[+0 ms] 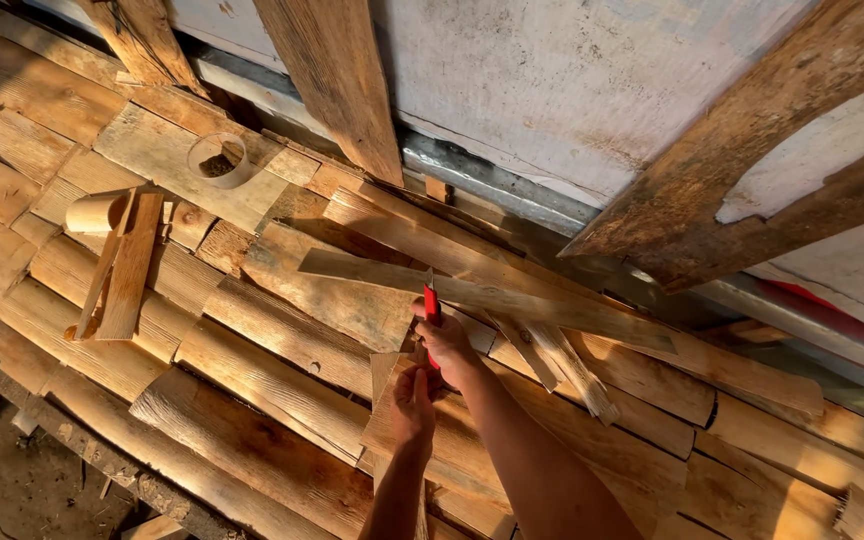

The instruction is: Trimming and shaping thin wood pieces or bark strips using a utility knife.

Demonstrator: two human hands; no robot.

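Over stacked slabs [252, 390], right hand [447, 345] grips red knife [432, 305]

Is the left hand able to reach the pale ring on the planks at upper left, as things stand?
Probably yes, with a long stretch. The left hand is far from the pale ring, but only flat planks lie between them and nothing blocks the way.

Right hand [447, 345] gripping red-handled tool [432, 305], left hand [414, 402] on wood strip [384, 375], stacked split logs [252, 350]
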